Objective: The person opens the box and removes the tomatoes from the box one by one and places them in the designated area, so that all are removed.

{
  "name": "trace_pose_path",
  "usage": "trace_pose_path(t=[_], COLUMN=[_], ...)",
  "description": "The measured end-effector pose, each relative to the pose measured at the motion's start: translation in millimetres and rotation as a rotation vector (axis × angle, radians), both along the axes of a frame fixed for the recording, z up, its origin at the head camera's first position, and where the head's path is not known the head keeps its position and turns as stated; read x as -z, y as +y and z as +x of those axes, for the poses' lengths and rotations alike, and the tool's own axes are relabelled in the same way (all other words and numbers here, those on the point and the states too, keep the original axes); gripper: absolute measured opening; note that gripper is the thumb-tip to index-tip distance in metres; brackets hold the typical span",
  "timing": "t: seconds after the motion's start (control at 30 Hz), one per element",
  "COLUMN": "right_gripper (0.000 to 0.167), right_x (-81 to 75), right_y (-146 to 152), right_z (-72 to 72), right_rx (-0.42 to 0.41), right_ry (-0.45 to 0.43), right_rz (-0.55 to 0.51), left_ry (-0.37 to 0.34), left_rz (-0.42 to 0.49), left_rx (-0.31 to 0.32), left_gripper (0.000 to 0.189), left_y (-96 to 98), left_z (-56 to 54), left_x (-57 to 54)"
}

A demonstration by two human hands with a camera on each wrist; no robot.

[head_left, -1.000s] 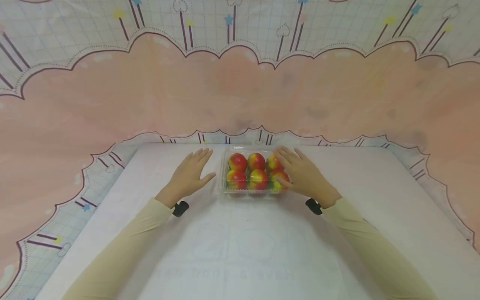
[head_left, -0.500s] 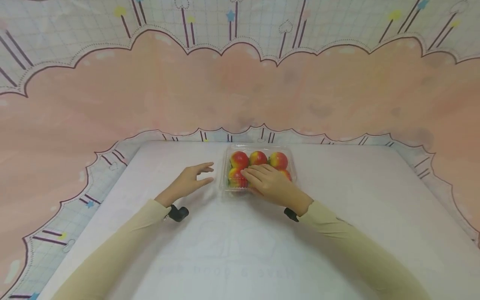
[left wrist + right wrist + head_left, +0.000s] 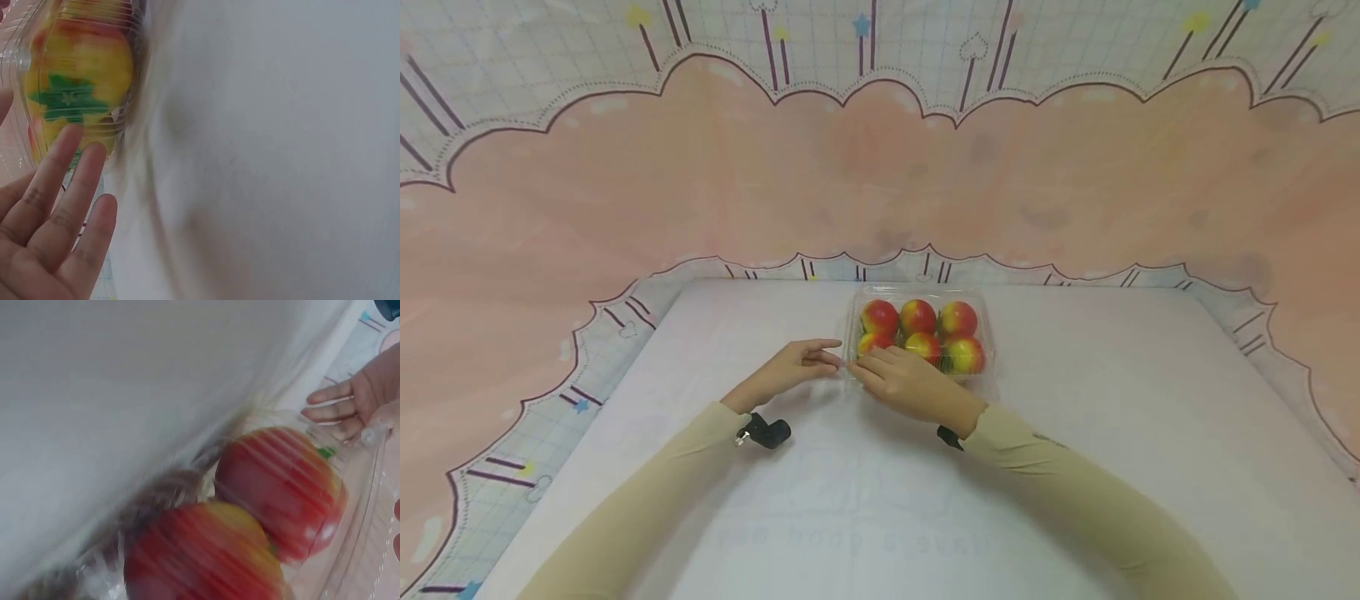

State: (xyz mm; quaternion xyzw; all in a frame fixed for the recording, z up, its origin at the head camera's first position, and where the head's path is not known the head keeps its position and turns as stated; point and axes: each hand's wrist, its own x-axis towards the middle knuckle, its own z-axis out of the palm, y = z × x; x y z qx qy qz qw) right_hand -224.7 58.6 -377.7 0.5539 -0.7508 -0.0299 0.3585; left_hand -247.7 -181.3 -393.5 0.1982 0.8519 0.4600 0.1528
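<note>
A clear plastic clamshell box (image 3: 990,333) holds two rows of round red-and-yellow fruits (image 3: 958,318). One fruit (image 3: 78,69) shows a green star-shaped leaf in the left wrist view. My left hand (image 3: 793,365) is at the box's front left corner, its fingers (image 3: 80,203) loosely extended beside the wall. Seen from the right wrist, the left hand (image 3: 375,390) has its thumb up at the corner of the lid rim. Across the front left of the box reaches my right hand (image 3: 910,385), fingertips right at that same corner. Its thumb is hidden in the head view.
The box stands near the far edge of a white-covered table (image 3: 1075,375). Behind it hangs a patterned pink-and-white cloth (image 3: 775,183). A black wrist camera (image 3: 765,432) sits under the left wrist, and another (image 3: 950,437) under the right.
My right hand has swept left across the box, from its right side to its front left corner. The left hand has lowered and moved right toward that corner. The box stays in place.
</note>
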Motion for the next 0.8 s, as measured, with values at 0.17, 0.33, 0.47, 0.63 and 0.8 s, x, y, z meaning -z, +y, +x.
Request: trace_pose_path(t=[0.17, 0.33, 0.47, 0.63, 0.8], right_gripper=[0.032, 0.033, 0.029, 0.026, 0.027], right_x=[6.1, 10.7, 11.4, 9.9, 9.8], right_y=[-8.0, -12.2, -14.7, -16.9, -18.5], right_z=[-1.8, -2.0, -1.6, -0.2, 0.3], right_rx=[0.011, 0.024, 0.041, 0.053, 0.059], right_ry=[0.003, 0.024, 0.019, -0.009, -0.018], right_rz=[0.023, 0.045, 0.063, 0.058, 0.05], left_ry=[-0.07, -0.151, -0.236, -0.302, -0.375], left_rz=[0.053, 0.144, 0.238, 0.29, 0.368], left_rx=[0.01, 0.026, 0.066, 0.079, 0.053], left_gripper=[0.054, 0.053, 0.05, 0.039, 0.02], left_y=[2.3, 1.4, 0.2, 1.9, 5.1], left_z=[2.0, 1.4, -0.1, 0.1, 2.1], left_x=[1.1, 5.3, 9.9, 15.4, 20.8])
